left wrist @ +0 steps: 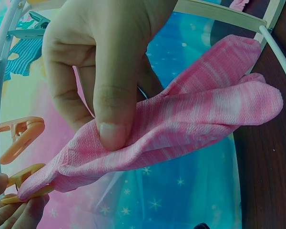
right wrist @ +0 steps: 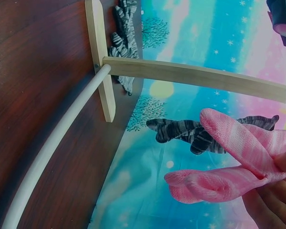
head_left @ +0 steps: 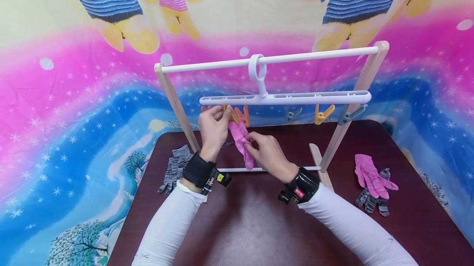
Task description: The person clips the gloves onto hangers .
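Note:
A pink-and-white striped knit glove hangs below the white hanger. My left hand pinches a yellow clip under the hanger's left part, and the narrow top of the glove lies at the clip's jaws. Lower down, my right hand pinches the same glove between thumb and fingers, seen close up in the left wrist view as the large hand. The glove's lower lobes dangle free in the right wrist view. Beside the yellow clip hangs an orange clip.
The hanger hooks over a wooden rack's top bar. Farther right hang a grey clip and another yellow clip. Grey-black gloves lie at the table's left; a pink glove lies over grey-black ones at right.

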Available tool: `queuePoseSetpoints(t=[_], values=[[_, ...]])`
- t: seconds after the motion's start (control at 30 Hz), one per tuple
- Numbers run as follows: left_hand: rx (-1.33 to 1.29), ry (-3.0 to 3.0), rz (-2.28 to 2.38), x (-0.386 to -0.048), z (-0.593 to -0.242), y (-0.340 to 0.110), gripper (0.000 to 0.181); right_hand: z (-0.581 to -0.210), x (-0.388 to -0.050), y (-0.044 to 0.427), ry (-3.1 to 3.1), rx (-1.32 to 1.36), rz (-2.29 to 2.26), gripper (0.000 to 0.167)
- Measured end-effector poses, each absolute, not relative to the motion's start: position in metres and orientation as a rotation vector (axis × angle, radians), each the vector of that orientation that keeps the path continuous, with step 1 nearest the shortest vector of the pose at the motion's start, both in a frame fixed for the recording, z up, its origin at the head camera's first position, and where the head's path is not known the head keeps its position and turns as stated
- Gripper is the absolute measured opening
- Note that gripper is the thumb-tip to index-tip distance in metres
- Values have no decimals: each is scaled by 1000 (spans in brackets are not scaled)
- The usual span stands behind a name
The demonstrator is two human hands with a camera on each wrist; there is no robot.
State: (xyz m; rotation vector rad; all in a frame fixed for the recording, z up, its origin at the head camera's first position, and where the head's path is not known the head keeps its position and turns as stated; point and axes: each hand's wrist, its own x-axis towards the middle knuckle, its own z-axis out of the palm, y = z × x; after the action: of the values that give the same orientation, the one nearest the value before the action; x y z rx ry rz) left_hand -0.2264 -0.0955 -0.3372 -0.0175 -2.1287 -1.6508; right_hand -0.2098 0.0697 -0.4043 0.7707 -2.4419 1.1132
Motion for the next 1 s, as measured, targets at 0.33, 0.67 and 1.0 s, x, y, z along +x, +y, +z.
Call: queuePoseSetpoints(t=[0.33,0.67,1.0], values=[[-7,-2142,-1654,-226,-339,-95,32,-402,-212,70,-2453,768,1121,15],[-2,-2135,-1667,-226,-338,-95,31,-400,-212,67,-2457,764,1116,15],[31,-2145,-1649,-226,-338,-96,31,-399,-213,66,-2464,762,1135,15]])
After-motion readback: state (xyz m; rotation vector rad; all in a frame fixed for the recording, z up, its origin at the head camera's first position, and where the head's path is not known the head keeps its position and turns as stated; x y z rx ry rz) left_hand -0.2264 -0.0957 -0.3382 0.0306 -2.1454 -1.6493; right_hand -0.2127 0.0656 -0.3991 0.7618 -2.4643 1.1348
